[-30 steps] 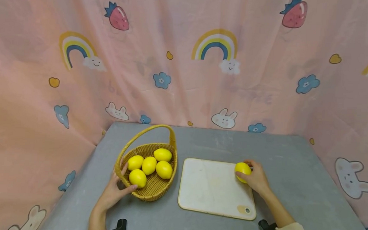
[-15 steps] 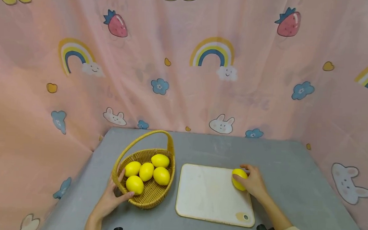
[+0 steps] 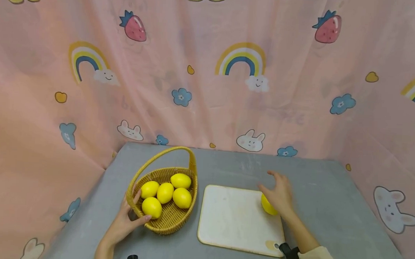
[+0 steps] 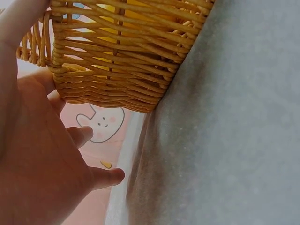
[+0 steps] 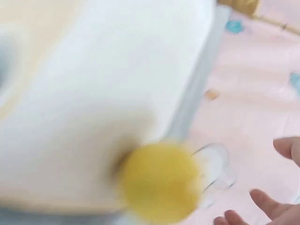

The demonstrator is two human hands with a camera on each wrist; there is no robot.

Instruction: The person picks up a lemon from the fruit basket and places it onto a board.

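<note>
At the left of the table, my left hand [image 3: 125,218] grips the near left side of a yellow wicker basket [image 3: 170,226], thumb over the rim. In the left wrist view two lower fingers [image 4: 107,177] stick out below the woven wall [image 4: 112,70]. Several yellow lemons [image 3: 165,193] lie inside the basket. One more lemon [image 3: 267,206] rests on the far right corner of a white cutting board [image 3: 238,219], partly hidden by my right hand [image 3: 279,194] in the head view. That hand is held above it, fingers spread and holding nothing; the right wrist view shows the lemon apart from the fingertips.
The grey table [image 3: 223,165] ends at the back against a pink printed curtain [image 3: 208,118]. The basket's tall arched handle [image 3: 154,157] rises over its left side. A black strap mount [image 3: 289,252] on my right wrist overlaps the board's near right corner.
My right hand has let go of the lemon on the board and risen up and slightly left, fingers opening. My left hand keeps its hold on the basket. The head view has tilted a little.
</note>
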